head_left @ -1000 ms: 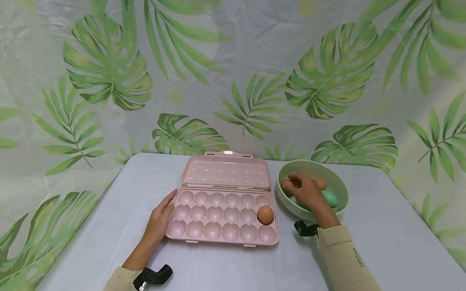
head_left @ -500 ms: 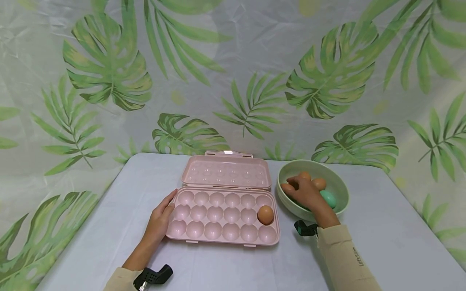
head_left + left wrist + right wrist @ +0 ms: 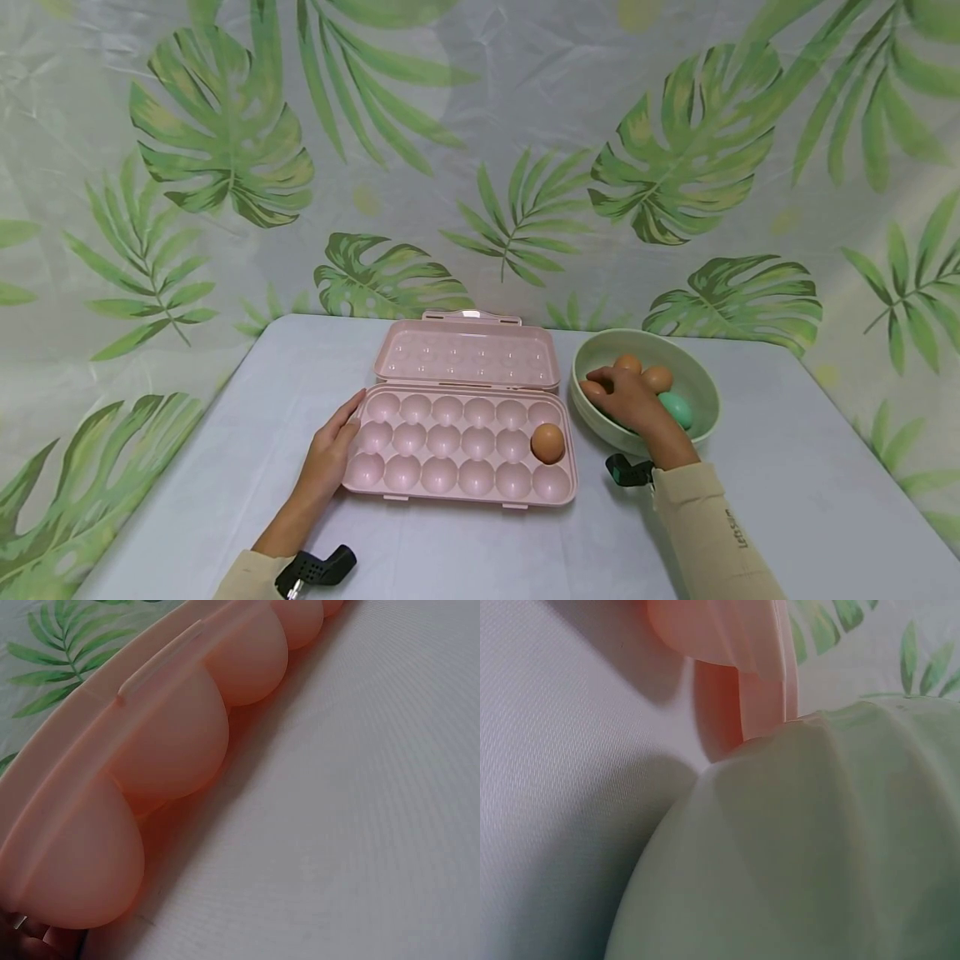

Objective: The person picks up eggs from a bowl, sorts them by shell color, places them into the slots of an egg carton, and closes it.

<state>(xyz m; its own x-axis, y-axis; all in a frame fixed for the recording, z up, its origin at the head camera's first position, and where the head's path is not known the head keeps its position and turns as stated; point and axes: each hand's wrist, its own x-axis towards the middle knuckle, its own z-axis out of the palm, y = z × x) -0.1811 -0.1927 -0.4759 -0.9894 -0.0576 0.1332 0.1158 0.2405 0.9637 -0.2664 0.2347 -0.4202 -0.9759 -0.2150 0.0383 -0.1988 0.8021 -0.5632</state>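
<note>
A pink egg tray [image 3: 459,446] lies with its lid open on the table, one brown egg [image 3: 547,443] in its right-hand column. My left hand [image 3: 327,450] grips the tray's left edge; in the left wrist view its fingers [image 3: 34,946] show at the tray's lower corner. Inside the green bowl [image 3: 693,371], my right hand [image 3: 633,404] has its fingers curled over a brown egg [image 3: 592,388] by the left wall, mostly covered by the hand. Another brown egg [image 3: 657,379] and a green egg [image 3: 676,410] lie to the hand's right. The right wrist view shows only the bowl's outside and the tray.
The tray's pink lid [image 3: 465,354] leans back behind it, close to the bowl's left side. A white cloth covers the table [image 3: 795,467]. Behind the table hangs a leaf-patterned curtain [image 3: 525,100].
My right hand has shifted slightly lower in the bowl, and its fingers have settled at the left egg. Another brown egg shows behind it now. My left hand and the tray stay put.
</note>
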